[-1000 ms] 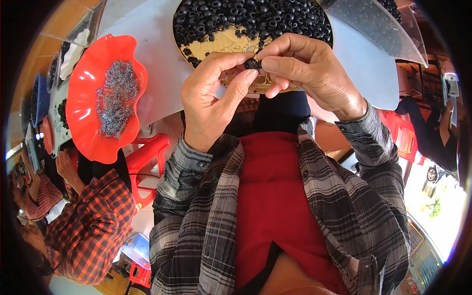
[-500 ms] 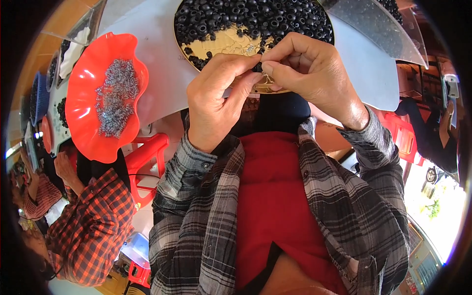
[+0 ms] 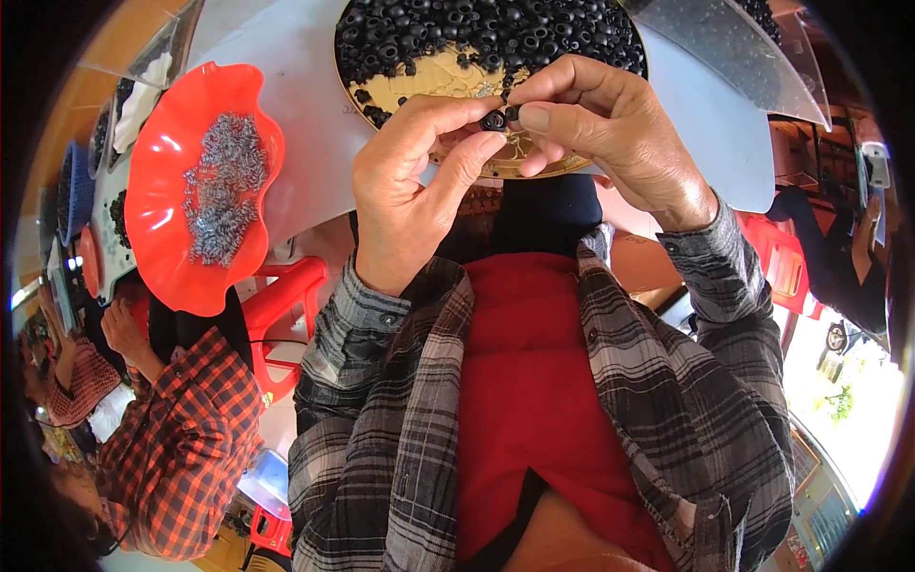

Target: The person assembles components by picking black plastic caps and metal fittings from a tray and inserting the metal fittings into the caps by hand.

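Over the near edge of a gold round tray, my two hands meet fingertip to fingertip. Thumb and index finger of my left hand pinch a small round black plastic part with a hole. Right beside it, my right hand pinches a smaller black plastic piece with thumb and index finger. The two pieces are very close; whether they touch I cannot tell. Many similar black parts cover the far side of the tray. A few tiny silvery bits lie on its gold surface.
A wavy-rimmed red dish of small metal springs stands to the left on the white table. Clear plastic sheets rise at the far right. A red stool and a person in an orange checked shirt are at left.
My hands have drawn slightly apart, the left one moving a little left. The round black part between the fingertips now shows clearly; before, the fingers mostly hid it.
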Demonstrator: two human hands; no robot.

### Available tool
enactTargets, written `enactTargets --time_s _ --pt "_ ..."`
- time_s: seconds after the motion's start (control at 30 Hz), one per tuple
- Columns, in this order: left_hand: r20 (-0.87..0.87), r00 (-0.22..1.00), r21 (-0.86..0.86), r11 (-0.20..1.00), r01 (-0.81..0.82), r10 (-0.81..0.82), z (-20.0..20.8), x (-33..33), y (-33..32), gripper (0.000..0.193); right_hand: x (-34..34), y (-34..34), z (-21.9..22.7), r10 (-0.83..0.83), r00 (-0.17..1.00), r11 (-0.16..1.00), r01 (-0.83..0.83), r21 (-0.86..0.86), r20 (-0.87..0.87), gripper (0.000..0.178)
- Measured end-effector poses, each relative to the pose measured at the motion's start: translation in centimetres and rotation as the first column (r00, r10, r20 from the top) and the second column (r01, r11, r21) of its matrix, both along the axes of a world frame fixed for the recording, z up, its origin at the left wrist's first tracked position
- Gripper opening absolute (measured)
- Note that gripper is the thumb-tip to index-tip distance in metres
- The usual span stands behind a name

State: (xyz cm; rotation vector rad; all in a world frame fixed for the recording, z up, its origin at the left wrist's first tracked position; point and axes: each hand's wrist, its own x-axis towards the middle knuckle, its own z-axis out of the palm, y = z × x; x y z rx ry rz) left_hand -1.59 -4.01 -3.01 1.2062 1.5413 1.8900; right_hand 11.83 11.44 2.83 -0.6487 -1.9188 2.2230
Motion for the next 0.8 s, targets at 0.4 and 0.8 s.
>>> enactTargets --time_s 0.4,0.8 --pt "-0.165 0.985 -0.068 0.996 -0.057 0.045 0.8 0.2 0.6 0.021 -0.2 -0.3 -0.3 -0.036 0.997 0.997 0.032 0.063 0.064 0.024" --pt "-0.36 0.93 -0.115 0.986 -0.123 0.074 0.7 0.3 1.1 0.023 -0.3 -0.5 -1.9 -0.107 0.994 0.867 0.083 0.491 0.021 0.016"
